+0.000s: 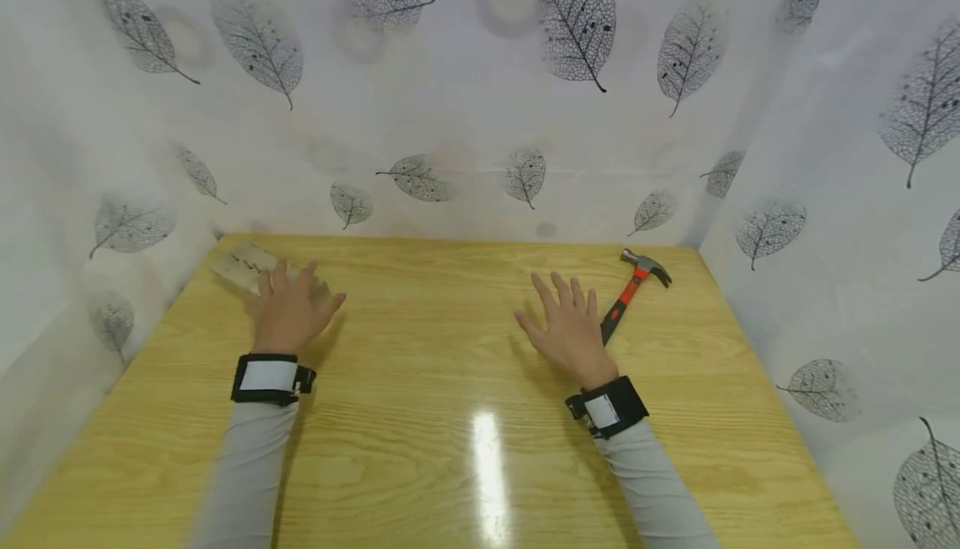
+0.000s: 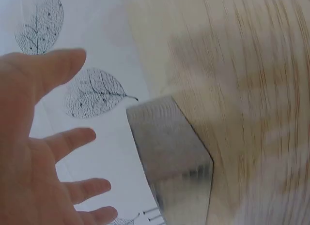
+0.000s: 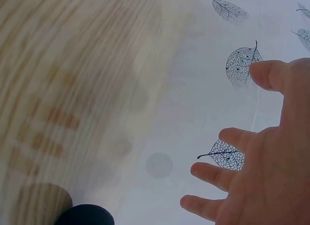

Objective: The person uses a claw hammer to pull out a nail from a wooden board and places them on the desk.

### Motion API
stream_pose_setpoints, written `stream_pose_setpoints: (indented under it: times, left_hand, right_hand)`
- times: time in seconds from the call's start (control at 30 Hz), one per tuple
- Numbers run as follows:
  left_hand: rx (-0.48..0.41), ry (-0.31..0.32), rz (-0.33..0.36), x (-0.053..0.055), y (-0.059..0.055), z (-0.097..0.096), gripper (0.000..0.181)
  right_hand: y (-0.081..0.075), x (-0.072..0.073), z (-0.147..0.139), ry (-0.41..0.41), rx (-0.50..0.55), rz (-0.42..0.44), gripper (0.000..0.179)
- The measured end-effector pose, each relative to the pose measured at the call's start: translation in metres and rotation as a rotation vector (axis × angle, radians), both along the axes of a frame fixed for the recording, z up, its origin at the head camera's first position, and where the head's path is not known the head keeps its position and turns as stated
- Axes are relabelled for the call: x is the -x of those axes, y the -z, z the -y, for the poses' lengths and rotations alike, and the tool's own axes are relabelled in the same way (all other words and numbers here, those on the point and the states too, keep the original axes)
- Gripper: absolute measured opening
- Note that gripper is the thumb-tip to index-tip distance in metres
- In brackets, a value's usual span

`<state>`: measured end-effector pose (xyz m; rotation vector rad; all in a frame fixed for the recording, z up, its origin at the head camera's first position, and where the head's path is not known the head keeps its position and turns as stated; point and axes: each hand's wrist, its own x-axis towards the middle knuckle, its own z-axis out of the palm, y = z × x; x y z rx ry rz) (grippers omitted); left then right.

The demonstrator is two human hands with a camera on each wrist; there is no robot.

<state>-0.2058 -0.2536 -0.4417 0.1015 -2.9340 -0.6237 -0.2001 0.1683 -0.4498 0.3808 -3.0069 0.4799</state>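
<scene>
My left hand [image 1: 290, 316] hovers with spread fingers over the near side of a pale wooden block [image 1: 243, 270] at the table's far left. Small dark nails [image 1: 251, 262] show on that block, and in the left wrist view some stick out from its side. The left hand covers part of the block in the head view. On the right, a claw hammer [image 1: 630, 286] with a red and black handle lies at a slant, its steel head [image 1: 647, 266] pointing away. My right hand [image 1: 573, 334] is just left of the handle, fingers apart and holding nothing; it hides the handle's lower end.
Both things lie on a yellow wood-grain table [image 1: 420, 349]. White curtains [image 1: 465, 116] printed with dark leaves stand behind the table and along its left and right sides. A bright light reflection [image 1: 489, 474] falls on the near part of the tabletop.
</scene>
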Motion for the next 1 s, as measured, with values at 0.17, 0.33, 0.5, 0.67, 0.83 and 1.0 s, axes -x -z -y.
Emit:
stream_pose_setpoints:
  times: [0.17, 0.33, 0.5, 0.67, 0.83, 1.0]
  left_hand:
    - [-0.062, -0.081, 0.057, 0.005, 0.000, 0.016, 0.082]
    - [-0.095, -0.134, 0.056, 0.014, 0.000, 0.021, 0.081]
    - [-0.095, -0.124, 0.081, 0.021, 0.002, 0.021, 0.081]
    - [-0.078, -0.111, 0.119, 0.023, 0.008, 0.022, 0.077]
    - [-0.082, -0.104, 0.106, 0.024, 0.012, 0.023, 0.075]
    - [-0.055, -0.077, 0.099, 0.023, 0.011, 0.021, 0.074]
  right_hand:
    - [0.000, 0.000, -0.001, 0.001, 0.002, 0.003, 0.074]
    - [0.000, 0.001, -0.001, 0.001, -0.006, 0.013, 0.074]
    - [-0.002, 0.001, 0.000, 0.002, 0.003, 0.024, 0.073]
    - [-0.002, 0.001, -0.001, 0.001, 0.005, 0.034, 0.074]
    - [-0.001, 0.002, -0.001, 0.009, 0.003, 0.046, 0.074]
    - [0.000, 0.002, -0.003, 0.013, 0.005, 0.036, 0.074]
